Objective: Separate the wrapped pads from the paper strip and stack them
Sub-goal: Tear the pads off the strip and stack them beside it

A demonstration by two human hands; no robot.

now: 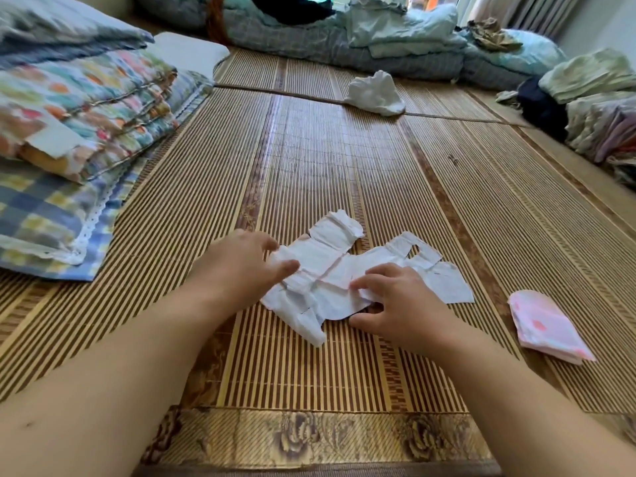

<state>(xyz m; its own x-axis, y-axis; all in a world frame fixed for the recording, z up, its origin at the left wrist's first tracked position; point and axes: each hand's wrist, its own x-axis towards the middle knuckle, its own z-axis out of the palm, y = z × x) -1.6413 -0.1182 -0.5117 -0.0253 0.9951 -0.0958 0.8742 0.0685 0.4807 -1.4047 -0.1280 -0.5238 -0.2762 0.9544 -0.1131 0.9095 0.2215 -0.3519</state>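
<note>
Partway, by the look: small pink stack (547, 325) sits lower right on the mat (309, 373). White strip (344, 273) w/ pads at mid-frame, not yet separated. Left hand (237, 266) fingers spread, pressing strip's left end; right hand (402, 301) pinching its near edge.

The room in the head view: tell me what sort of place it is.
Probably a bedroom or sleeping area at home. A woven bamboo mat covers the surface, folded quilts are stacked at the left, and rumpled bedding and clothes lie along the far and right edges.
</note>
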